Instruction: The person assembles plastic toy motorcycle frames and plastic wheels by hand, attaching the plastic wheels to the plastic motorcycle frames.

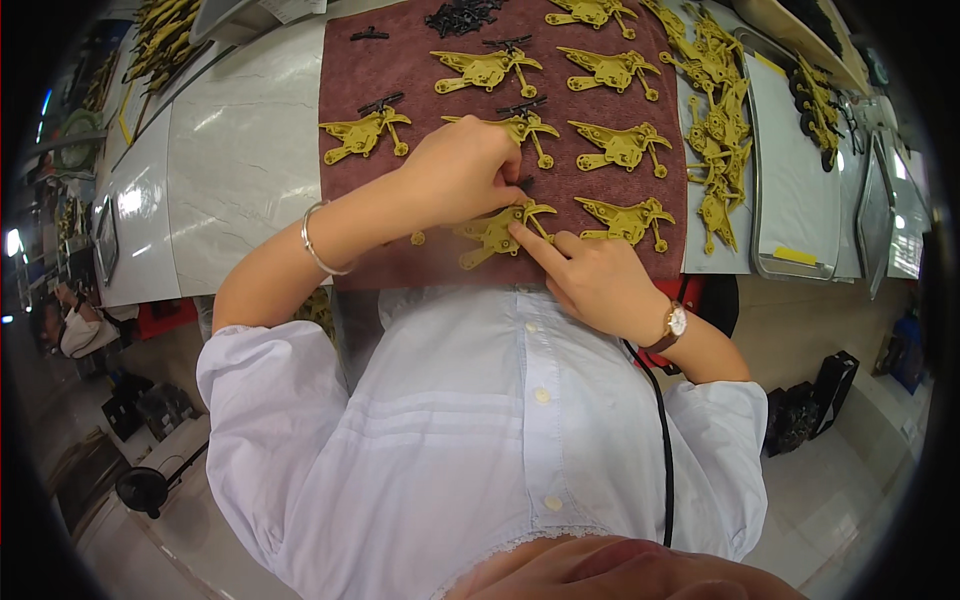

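Both hands' fingers on one mustard-yellow part (497,232), left hand (462,170) pinching a black clip (524,184), right hand (598,280) pressing.

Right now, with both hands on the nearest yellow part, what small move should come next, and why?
Probably press the small black clip down onto the yellow part. The left hand pinches the clip just above it, the right hand steadies the part with a fingertip, and parts farther up the brown cloth already carry clips.
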{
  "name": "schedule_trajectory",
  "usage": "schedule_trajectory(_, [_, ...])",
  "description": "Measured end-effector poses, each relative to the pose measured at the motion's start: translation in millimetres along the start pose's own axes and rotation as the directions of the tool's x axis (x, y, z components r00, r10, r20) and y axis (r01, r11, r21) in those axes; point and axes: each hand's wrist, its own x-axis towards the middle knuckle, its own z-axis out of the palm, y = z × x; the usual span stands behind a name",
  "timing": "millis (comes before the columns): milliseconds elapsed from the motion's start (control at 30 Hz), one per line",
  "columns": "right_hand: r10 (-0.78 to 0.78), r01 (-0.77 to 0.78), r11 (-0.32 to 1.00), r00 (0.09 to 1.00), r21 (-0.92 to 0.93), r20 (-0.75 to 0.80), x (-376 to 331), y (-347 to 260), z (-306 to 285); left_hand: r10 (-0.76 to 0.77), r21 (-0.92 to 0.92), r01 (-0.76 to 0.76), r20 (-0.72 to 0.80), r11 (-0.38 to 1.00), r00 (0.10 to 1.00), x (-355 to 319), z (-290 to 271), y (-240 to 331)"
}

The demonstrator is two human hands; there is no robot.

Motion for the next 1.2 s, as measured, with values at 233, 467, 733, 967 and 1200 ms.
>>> schedule_trajectory(233, [0.021,0.07,0.877,0.983,0.475,-0.183,-22,76,-56,0.403,0.201,-0.355,-0.316,0.913,0.859,-1,29,31])
schedule_trajectory(467, [0.19,-0.219,0.798,0.975,0.561,0.111,-20,125,-76,0.431,0.162,-0.401,-0.243,0.902,0.869,31,66,38])
schedule_trajectory(733, [0.129,-0.19,0.852,0.979,0.488,0.156,-3,125,-79,0.37,0.111,-0.353,-0.255,0.929,0.893,36,74,43])
schedule_trajectory(967, [0.141,-0.212,0.897,0.969,0.389,0.202,5,124,-81,0.327,0.113,-0.312,-0.166,0.944,0.93,39,72,43])
schedule_trajectory(1200, [0.131,-0.153,0.973,0.983,0.175,0.13,6,115,-76,0.346,0.12,-0.328,-0.195,0.937,0.918,38,72,44])
